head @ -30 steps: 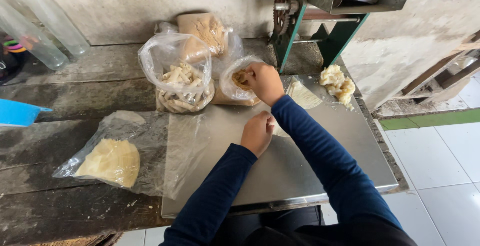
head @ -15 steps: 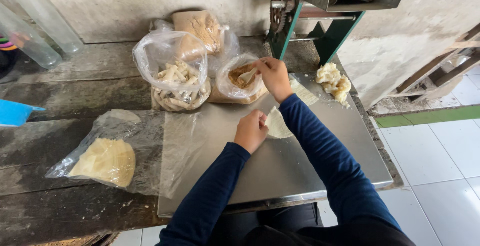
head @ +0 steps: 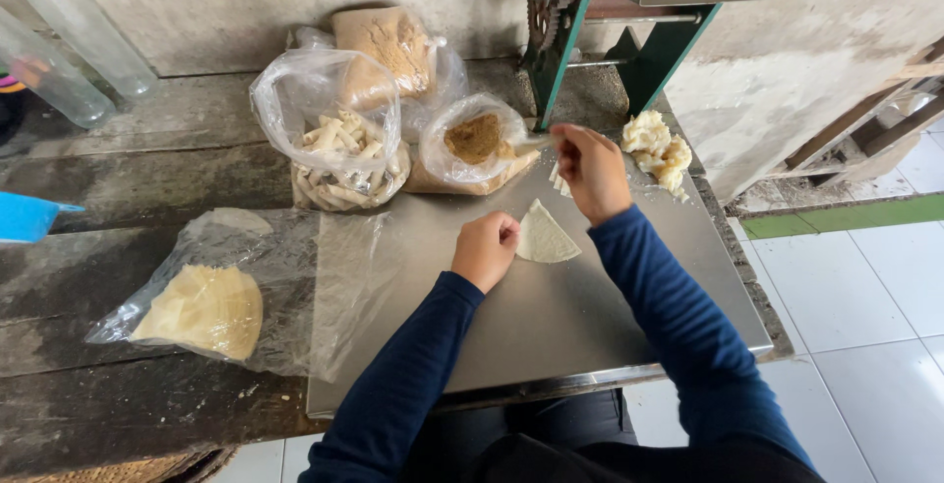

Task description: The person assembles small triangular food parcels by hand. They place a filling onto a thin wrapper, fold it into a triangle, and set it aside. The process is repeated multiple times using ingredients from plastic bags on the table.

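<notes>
A pale triangular dough sheet (head: 544,238) lies on the metal work plate (head: 590,335). My left hand (head: 485,250) rests on the plate with its fingers curled, pinching the sheet's left corner. My right hand (head: 592,170) hovers just beyond the sheet, its fingers closed on a thin spoon (head: 539,139). The spoon's tip points at the open plastic bag of brown filling (head: 474,141) to its left. A few more dough pieces (head: 559,180) lie partly hidden under my right hand.
A bag of rolled pastries (head: 344,153) and a brown packet (head: 388,45) stand at the back. A bag of stacked dough sheets (head: 202,308) lies left on the wooden table (head: 128,178). White dough lumps (head: 657,146) sit by a green metal machine (head: 580,21). Plastic bottles (head: 59,65) stand far left.
My right hand has drawn back out of the filling bag and moved right, above the plate. My left hand has stayed on the dough sheet.
</notes>
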